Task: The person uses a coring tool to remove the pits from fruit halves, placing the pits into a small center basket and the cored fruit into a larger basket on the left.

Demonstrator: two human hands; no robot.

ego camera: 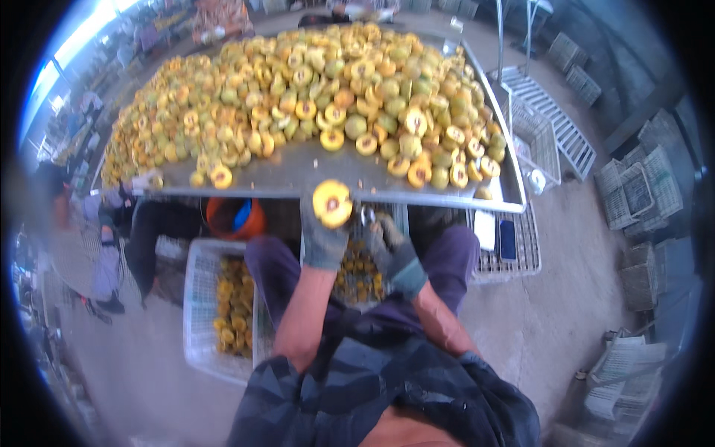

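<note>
My left hand [325,241], in a grey work glove, holds a halved yellow fruit [332,203] at the table's near edge, its cut face with a brown centre turned up. Just right of it, my gloved right hand [388,246] is closed on a small metal tool [366,215], whose exact kind I cannot tell. The two hands are apart. Beyond them, a large heap of halved fruit [357,72] covers much of the metal-topped table [301,170]. Below, between my knees, more cut fruit [360,274] lies in a container.
A white plastic crate [195,313] with cut fruit stands left of my legs, near an orange bucket [234,218]. At right, a phone [508,240] lies on an upturned crate [525,268]. A co-worker's gloved hand [146,181] is at the table's left. Stacked crates [637,190] stand far right.
</note>
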